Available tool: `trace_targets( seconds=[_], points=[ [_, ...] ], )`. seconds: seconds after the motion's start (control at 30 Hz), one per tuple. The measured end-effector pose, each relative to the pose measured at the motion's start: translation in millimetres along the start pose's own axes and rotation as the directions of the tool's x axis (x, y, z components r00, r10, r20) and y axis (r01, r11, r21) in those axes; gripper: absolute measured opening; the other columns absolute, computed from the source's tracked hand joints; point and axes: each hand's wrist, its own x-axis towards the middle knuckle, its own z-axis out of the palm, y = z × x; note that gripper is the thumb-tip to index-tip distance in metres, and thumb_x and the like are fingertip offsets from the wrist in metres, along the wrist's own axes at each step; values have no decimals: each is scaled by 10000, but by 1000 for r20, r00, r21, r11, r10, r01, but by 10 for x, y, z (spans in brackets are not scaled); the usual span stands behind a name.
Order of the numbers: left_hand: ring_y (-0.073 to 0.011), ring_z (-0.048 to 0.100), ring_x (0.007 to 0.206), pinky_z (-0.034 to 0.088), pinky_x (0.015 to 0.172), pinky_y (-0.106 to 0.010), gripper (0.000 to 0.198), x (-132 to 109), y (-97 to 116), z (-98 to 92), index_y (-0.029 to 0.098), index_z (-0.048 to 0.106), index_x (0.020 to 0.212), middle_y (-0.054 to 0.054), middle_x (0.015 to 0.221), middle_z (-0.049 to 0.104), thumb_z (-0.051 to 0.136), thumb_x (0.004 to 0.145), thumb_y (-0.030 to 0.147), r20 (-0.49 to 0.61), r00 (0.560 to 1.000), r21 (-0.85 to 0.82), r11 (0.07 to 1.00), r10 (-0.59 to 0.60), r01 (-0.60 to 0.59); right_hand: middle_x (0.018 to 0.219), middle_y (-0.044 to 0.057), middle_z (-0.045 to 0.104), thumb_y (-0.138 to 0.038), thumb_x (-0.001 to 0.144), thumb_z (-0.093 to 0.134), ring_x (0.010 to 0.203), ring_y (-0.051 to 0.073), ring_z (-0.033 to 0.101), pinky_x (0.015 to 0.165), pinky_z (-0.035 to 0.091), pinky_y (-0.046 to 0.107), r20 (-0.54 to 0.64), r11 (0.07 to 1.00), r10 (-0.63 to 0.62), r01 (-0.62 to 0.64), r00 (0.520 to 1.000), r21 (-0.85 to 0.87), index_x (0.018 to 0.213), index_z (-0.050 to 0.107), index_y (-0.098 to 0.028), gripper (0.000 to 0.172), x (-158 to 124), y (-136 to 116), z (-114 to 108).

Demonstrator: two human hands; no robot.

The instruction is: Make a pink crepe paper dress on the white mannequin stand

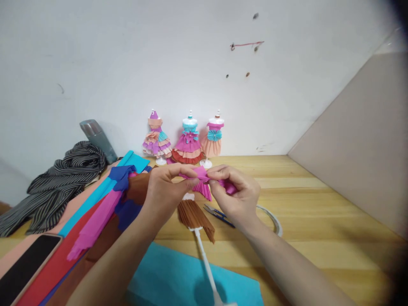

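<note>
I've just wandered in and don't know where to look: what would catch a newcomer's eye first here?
Probably the three colorful miniature dresses lined up in front of the wall, at the back of the table. Nearer, in the middle, the left hand and right hand pinch some pink pleated material. Over on the left, bright colored sheets lie beside a dark striped cloth.

no readable text, labels, numbers or signs anywhere
</note>
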Motion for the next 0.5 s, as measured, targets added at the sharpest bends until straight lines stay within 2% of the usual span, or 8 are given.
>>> trace_targets(
  seconds=[0.1, 0.2, 0.27, 0.37, 0.43, 0.5],
  points=[
    [-171, 673, 647, 549, 634, -278, 67, 3, 0, 0, 174, 745, 668, -25, 675, 741, 799, 632, 156, 3, 998, -26, 997, -66, 66, 734, 30, 711, -79, 753, 575, 603, 140, 631, 467, 412, 239, 7, 1000, -25, 25, 1000, 19, 716, 598, -208, 137, -13, 12, 5],
    [-159, 653, 612, 533, 595, -266, 68, 10, -21, -6, 170, 745, 673, -21, 648, 724, 801, 634, 163, -10, 997, -24, 997, -76, 76, 758, 33, 715, -76, 748, 586, 548, 119, 586, 444, 382, 235, 19, 999, -32, 32, 999, 12, 713, 597, -206, 135, -24, 25, 5],
    [-161, 654, 641, 539, 632, -276, 65, 23, -40, -11, 172, 740, 671, -22, 662, 720, 795, 640, 156, -11, 999, -30, 999, -32, 31, 763, 28, 715, -67, 738, 590, 506, 100, 544, 442, 372, 235, 24, 999, -37, 37, 999, 15, 703, 599, -203, 141, -26, 26, 5],
    [-164, 660, 734, 539, 718, -281, 84, 53, -65, -10, 181, 724, 648, -24, 721, 718, 786, 641, 125, -2, 994, -43, 993, 108, -108, 750, 23, 708, -55, 728, 585, 524, 104, 548, 447, 362, 232, 26, 999, -16, 15, 1000, 48, 690, 602, -200, 151, -17, 16, 4],
    [-158, 660, 769, 533, 738, -270, 102, 69, -70, -5, 186, 714, 633, -23, 741, 714, 783, 643, 110, 6, 984, -51, 983, 176, -176, 723, 19, 697, -68, 733, 581, 546, 116, 563, 455, 365, 234, 32, 997, 37, -40, 999, 70, 680, 608, -199, 144, -6, 7, 3],
    [-153, 659, 769, 532, 734, -263, 108, 77, -68, 2, 186, 710, 632, -23, 738, 711, 778, 649, 103, 17, 981, -59, 980, 192, -191, 679, 13, 680, -99, 731, 587, 542, 124, 568, 466, 383, 243, 40, 988, 127, -130, 991, 85, 672, 618, -197, 118, 8, -1, 0]
  ],
)
